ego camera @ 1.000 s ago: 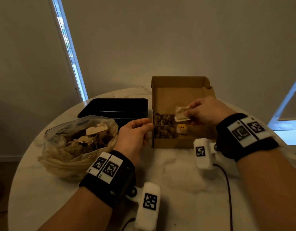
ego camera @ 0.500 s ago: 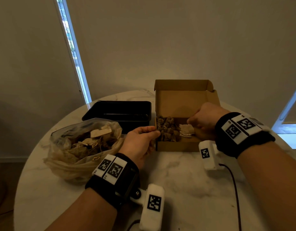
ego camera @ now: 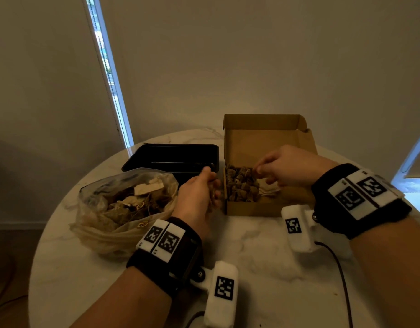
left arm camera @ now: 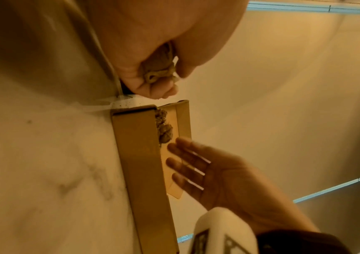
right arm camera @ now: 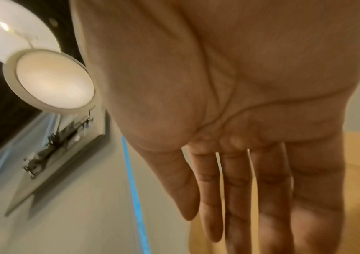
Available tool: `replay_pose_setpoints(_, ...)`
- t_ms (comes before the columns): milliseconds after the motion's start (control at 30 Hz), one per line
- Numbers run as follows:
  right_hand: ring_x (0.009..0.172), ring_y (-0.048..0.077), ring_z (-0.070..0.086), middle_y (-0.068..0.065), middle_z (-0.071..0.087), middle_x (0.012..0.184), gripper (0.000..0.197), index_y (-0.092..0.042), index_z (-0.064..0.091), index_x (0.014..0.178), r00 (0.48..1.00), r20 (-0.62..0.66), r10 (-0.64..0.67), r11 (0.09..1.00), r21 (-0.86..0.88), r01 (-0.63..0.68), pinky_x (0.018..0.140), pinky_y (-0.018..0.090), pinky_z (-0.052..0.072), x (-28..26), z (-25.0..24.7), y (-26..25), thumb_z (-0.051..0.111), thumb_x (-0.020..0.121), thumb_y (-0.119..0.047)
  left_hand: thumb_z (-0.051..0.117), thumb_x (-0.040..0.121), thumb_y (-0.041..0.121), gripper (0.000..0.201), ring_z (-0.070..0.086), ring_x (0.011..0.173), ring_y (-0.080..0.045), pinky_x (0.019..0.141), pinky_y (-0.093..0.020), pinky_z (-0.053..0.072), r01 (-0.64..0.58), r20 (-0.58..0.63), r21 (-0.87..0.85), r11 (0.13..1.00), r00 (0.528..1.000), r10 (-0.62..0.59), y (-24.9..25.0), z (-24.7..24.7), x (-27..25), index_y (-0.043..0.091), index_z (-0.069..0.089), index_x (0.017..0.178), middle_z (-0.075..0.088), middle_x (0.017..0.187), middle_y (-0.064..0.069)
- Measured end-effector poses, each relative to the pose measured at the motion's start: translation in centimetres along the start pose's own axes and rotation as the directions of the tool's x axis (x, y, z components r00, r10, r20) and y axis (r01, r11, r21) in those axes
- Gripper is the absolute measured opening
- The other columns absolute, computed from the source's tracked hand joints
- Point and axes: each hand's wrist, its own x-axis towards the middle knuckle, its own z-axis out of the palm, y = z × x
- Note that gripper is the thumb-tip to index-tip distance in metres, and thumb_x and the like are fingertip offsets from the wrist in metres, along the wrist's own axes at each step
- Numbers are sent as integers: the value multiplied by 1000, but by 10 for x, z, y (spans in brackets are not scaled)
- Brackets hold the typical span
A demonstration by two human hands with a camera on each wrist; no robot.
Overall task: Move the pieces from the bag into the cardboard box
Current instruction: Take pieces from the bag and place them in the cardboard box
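The open cardboard box (ego camera: 251, 208) stands on the table with a heap of brown pieces (ego camera: 241, 185) in its left part and a pale piece (ego camera: 271, 189) beside them. A clear plastic bag (ego camera: 109, 228) of brown and pale pieces lies to the left. My left hand (ego camera: 212, 187) hovers just left of the box, fingers curled round a brown piece (left arm camera: 159, 68). My right hand (ego camera: 263, 171) hangs over the box, its fingers (left arm camera: 181, 163) straight and holding nothing; the right wrist view shows the bare palm (right arm camera: 239, 103).
A black plastic tray (ego camera: 173, 157) sits behind the bag, left of the box. The round white marble table (ego camera: 263, 256) has its edge near the bag on the left. A dark cable (ego camera: 339, 268) runs across the table under my right forearm.
My right hand lowered the pale piece into the box and let it go; its fingers are now straight. My left hand stays beside the box with its brown piece.
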Motion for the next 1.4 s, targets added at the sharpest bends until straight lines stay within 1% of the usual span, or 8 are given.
replay_pose_setpoints(167,89,11,66,-11,73,96,12,-34,74,101,980,10,-200,975,99,198,75,29,54,-28,8,-34,62,98,-37,44,103,55,51,65,62,-15,56,-23,53,5,46,-172,985,999,3,7,2,-8,11,65,118,76,89,-10)
replay_pose_setpoints(300,78,6,63,-9,72,86,18,-29,75,90,975,-3,-221,973,68,221,63,25,45,-33,26,-46,67,94,-45,41,101,60,55,75,86,-20,66,-29,60,-14,50,-135,991,999,21,6,3,-10,14,67,116,78,102,-10)
replay_pose_setpoints(433,81,8,64,-7,70,85,23,-28,71,88,980,-50,-193,981,-3,193,66,26,48,-28,44,-41,70,90,-50,41,103,57,51,77,87,-20,64,-28,61,-55,32,-72,996,998,58,4,2,-9,15,67,114,77,102,-10)
replay_pose_setpoints(600,81,6,61,-11,66,88,7,-32,70,90,969,-99,-228,972,28,232,63,22,45,-26,49,-34,69,94,-37,50,101,55,49,76,96,-20,74,-31,60,-101,55,-48,994,993,103,0,0,-6,12,67,118,78,105,-9)
replay_pose_setpoints(800,75,11,67,-4,70,87,9,-29,67,88,961,-221,-168,960,187,210,58,24,49,-19,46,-26,66,96,-34,70,94,30,36,75,101,-28,78,-33,63,-112,160,-107,988,979,128,1,3,-10,3,69,117,76,109,-17)
replay_pose_setpoints(1000,82,15,69,-2,70,94,5,-30,65,91,952,-282,-119,965,194,178,66,29,58,-12,41,-17,65,96,-33,70,92,8,28,76,90,-21,68,-27,60,-150,177,-111,982,970,168,0,1,-8,6,67,120,77,106,-12)
replay_pose_setpoints(1167,89,16,68,-2,71,97,6,-30,68,93,966,-202,-160,951,230,205,74,33,58,-13,39,-15,69,94,-36,69,92,9,26,76,84,-16,66,-24,59,-174,211,-67,983,960,184,-1,1,-9,5,67,118,78,103,-10)
replay_pose_setpoints(1400,78,19,73,2,73,93,8,-23,69,95,981,-141,-132,924,340,173,73,33,62,-14,36,-13,67,97,-30,69,93,14,18,72,72,-11,65,-24,59,-128,223,-96,987,964,146,-2,1,-9,6,69,110,76,90,-6)
